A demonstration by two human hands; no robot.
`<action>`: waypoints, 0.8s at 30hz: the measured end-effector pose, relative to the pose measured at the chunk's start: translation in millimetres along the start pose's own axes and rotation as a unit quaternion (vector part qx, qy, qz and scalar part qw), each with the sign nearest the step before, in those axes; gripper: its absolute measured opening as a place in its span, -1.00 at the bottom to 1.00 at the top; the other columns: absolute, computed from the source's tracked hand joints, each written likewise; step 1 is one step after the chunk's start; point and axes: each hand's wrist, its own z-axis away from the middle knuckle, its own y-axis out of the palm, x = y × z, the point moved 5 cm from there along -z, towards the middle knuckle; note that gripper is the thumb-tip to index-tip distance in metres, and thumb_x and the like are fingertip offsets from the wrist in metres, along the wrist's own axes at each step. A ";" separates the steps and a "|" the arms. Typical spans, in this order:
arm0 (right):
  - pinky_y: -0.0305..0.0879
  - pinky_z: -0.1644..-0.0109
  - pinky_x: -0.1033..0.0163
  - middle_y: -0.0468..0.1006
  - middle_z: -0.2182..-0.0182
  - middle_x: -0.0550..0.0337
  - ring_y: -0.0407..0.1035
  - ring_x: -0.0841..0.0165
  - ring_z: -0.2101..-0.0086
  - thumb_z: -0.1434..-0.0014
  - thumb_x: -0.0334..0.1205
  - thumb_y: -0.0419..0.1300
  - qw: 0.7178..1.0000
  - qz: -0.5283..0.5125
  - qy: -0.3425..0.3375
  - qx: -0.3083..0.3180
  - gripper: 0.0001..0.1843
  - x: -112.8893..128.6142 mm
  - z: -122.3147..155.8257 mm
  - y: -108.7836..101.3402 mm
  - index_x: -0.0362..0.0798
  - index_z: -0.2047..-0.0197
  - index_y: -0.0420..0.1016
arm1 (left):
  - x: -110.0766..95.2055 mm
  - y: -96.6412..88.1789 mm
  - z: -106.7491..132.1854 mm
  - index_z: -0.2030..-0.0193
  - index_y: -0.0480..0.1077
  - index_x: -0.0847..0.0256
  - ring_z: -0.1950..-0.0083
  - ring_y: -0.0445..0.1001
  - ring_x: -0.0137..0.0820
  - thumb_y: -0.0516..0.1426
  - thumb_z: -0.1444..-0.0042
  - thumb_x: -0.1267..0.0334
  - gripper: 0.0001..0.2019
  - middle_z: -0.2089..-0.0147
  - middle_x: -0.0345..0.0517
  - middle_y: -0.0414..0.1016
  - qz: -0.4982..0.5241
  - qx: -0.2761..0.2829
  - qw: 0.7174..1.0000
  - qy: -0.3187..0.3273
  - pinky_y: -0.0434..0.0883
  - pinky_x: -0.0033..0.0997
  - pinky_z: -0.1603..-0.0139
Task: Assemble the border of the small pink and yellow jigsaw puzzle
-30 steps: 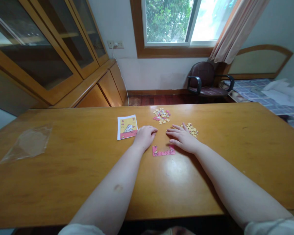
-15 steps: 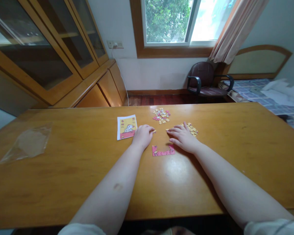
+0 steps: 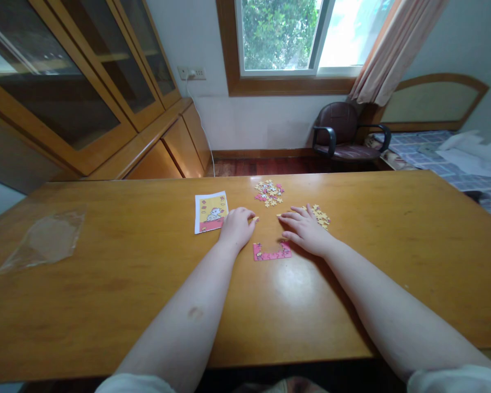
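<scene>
My left hand rests on the table beside a picture card, thumb and fingers pinched on a small yellow jigsaw piece. Opposite it, my right hand lies with its fingers spread, the fingertips at another yellow piece. That hand partly covers a pile of yellow jigsaw pieces. Between my forearms lies a joined pink strip of jigsaw, with both ends rising like a shallow U. Beyond the hands is a loose heap of white, pink and yellow pieces.
A clear plastic bag lies at the left of the wooden table. Past the far edge are a brown armchair and a bed. A glass-doored cabinet stands on the left.
My left hand has shifted very slightly left with the yellow jigsaw piece at its fingertips. My right hand stays almost still, and the puzzle pieces lie as before.
</scene>
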 end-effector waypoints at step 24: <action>-0.38 -0.32 -0.33 0.34 -0.18 -0.01 0.02 0.02 -0.24 -0.29 0.14 -0.07 1.000 0.018 0.004 -0.003 -0.38 3.1 1.3 2.0 -0.01 -0.27 0.27 | 1.9 -3.7 -0.7 0.21 0.51 0.15 0.04 0.43 -0.26 0.09 -0.15 0.26 -0.83 0.11 -0.08 0.54 -0.010 0.008 0.999 -0.042 0.35 -0.27 -0.04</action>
